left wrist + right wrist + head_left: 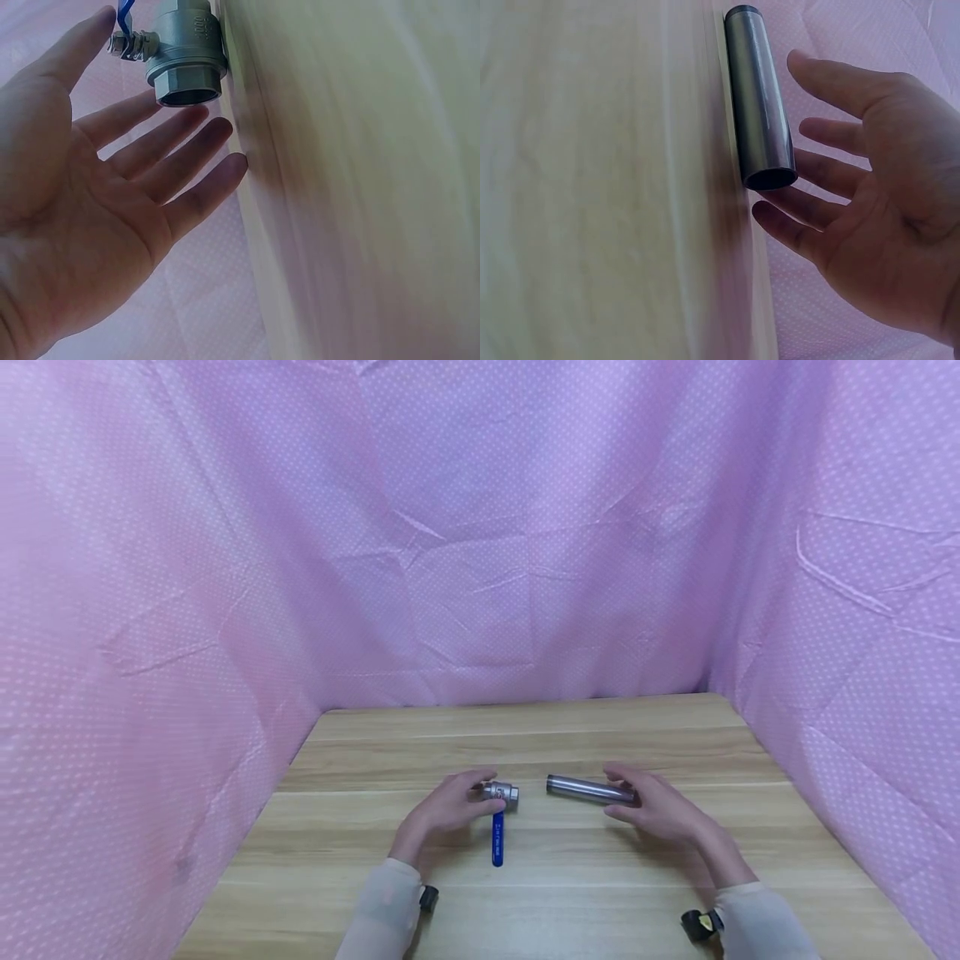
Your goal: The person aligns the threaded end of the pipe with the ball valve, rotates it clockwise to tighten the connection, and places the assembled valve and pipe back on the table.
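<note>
At lower centre, the valve (500,792) looks heavy, best gripped round its middle; the pipe (587,788) stiff, slick, best mid-length. Left hand (450,803) and right hand (662,808) spread, gripping neither.

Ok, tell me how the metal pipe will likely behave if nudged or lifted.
The metal pipe would probably roll if nudged: it is round and lies on its side. Smooth and shiny, it may prove slippery. Being metal, it should feel stiff.

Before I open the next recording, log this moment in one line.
left hand: at blue-handled valve, not gripping | right hand: at right end of metal tube, not gripping | valve, tube: apart on table
</note>
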Motion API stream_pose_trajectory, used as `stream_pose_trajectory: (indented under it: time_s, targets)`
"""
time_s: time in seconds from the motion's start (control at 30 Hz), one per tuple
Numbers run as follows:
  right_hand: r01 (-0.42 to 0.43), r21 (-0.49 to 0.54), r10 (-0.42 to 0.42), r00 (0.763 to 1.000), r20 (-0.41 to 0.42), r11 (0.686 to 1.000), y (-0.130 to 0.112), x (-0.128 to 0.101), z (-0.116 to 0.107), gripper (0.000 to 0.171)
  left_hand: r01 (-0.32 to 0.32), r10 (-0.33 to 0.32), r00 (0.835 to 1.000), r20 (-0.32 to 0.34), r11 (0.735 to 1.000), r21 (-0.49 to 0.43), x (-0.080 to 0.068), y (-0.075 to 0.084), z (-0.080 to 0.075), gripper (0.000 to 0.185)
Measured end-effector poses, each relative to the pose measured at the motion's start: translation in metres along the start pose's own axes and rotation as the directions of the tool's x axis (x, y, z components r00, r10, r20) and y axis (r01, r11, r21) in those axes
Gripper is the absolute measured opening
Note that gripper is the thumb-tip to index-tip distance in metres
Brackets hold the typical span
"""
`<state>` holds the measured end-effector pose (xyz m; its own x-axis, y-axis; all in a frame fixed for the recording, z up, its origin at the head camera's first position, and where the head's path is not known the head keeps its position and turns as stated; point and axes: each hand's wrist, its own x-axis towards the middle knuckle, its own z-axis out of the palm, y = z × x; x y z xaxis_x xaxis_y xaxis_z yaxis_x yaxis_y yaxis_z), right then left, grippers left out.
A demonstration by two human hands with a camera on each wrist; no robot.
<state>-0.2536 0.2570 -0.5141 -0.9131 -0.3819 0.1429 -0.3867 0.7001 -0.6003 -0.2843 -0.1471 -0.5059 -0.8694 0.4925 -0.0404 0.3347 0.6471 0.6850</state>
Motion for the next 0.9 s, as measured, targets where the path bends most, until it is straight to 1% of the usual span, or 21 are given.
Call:
stream_pose_trajectory:
  time_s: [0.1, 0.2, 0.33, 0.4, 0.57, 0.7, 0.9]
  targets:
    - [0.008, 0.006, -0.008, 1.000, 0.008, 1.000, 0.001, 0.000, 0.001, 0.070, 0.003, -0.003, 1.000, 0.004, 1.000, 0.015, 0.000, 0.001, 0.001, 0.074]
    - [-0.015, 0.027, 0.014, 1.000, 0.019, 1.000, 0.001, 0.000, 0.002, 0.068, 0.005, -0.005, 1.000, 0.007, 1.000, 0.030, -0.001, 0.001, 0.002, 0.073]
    - [-0.030, 0.026, 0.029, 0.999, 0.019, 0.999, 0.001, -0.001, 0.002, 0.064, 0.009, -0.010, 1.000, 0.011, 0.999, 0.038, -0.002, 0.002, 0.002, 0.071]
    - [-0.022, 0.013, 0.022, 1.000, 0.012, 1.000, 0.002, -0.001, 0.003, 0.061, 0.010, -0.011, 1.000, 0.012, 0.999, 0.037, -0.003, 0.002, 0.002, 0.070]
    - [0.001, -0.003, -0.001, 1.000, -0.007, 1.000, 0.005, 0.001, 0.004, 0.055, 0.037, -0.038, 0.999, 0.027, 0.999, 0.028, -0.001, 0.002, 0.001, 0.071]
    - [0.014, 0.024, -0.014, 1.000, 0.002, 1.000, 0.008, 0.003, 0.004, 0.051, 0.053, -0.054, 0.997, 0.048, 0.998, 0.017, 0.002, 0.002, 0.000, 0.072]
    - [-0.003, 0.059, 0.002, 1.000, 0.017, 0.998, 0.013, 0.005, 0.003, 0.045, 0.066, -0.067, 0.995, 0.077, 0.998, 0.022, 0.005, 0.002, -0.003, 0.072]
